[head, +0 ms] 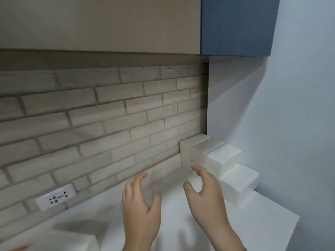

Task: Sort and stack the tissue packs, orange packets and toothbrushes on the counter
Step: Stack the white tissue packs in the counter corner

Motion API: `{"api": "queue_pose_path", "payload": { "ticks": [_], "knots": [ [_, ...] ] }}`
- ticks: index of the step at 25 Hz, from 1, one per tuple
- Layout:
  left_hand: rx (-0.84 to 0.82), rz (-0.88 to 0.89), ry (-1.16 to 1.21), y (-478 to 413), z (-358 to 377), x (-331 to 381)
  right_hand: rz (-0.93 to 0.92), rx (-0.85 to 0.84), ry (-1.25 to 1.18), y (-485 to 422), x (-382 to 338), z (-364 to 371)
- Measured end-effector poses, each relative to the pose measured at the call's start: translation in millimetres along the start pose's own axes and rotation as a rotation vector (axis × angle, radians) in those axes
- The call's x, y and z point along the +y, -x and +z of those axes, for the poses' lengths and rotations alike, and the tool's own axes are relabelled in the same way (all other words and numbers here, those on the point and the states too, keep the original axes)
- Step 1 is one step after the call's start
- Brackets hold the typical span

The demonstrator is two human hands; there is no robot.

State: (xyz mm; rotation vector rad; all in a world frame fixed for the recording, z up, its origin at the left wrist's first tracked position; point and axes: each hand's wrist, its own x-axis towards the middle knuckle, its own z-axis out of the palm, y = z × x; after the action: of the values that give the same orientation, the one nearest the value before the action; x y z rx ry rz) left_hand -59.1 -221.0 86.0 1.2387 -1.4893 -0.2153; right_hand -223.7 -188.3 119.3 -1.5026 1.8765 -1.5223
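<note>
White tissue packs [223,156] stand stacked in a stepped row in the counter's far right corner, against the brick wall and the side wall. My right hand [204,194] hovers just left of the stack, fingers spread and loosely bent, holding nothing. My left hand [141,205] floats beside it over the white counter [181,223], fingers relaxed and empty. Another white tissue pack [78,238] lies at the bottom left. A sliver of something orange [20,248] shows at the bottom left edge. No toothbrushes are in view.
A brick backsplash [108,124] runs behind the counter with a white wall socket [56,197] low on the left. Beige and blue wall cabinets [235,26] hang overhead. The counter's right edge ends near the light blue wall [299,142].
</note>
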Motion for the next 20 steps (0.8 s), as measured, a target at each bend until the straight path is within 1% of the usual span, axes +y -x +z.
{"api": "queue_pose_path", "payload": {
  "ticks": [4,7,11,14,17,20],
  "knots": [
    [0.152,-0.037,0.021,16,-61,-34,0.011,-0.120,-0.049,33,-20,43],
    [0.222,-0.085,0.017,31,-103,-54,-0.007,-0.208,-0.074,50,-35,74],
    [0.272,-0.185,-0.123,56,-175,-92,-0.056,-0.429,-0.064,89,-70,132],
    [0.247,-0.324,-0.226,74,-222,-114,-0.093,-0.562,-0.094,114,-94,171],
    [0.223,-0.485,-0.337,99,-265,-130,-0.126,-0.703,-0.073,143,-115,206],
    [0.239,-0.634,-0.327,123,-302,-140,-0.155,-0.875,-0.020,174,-132,235]
  ]
}}
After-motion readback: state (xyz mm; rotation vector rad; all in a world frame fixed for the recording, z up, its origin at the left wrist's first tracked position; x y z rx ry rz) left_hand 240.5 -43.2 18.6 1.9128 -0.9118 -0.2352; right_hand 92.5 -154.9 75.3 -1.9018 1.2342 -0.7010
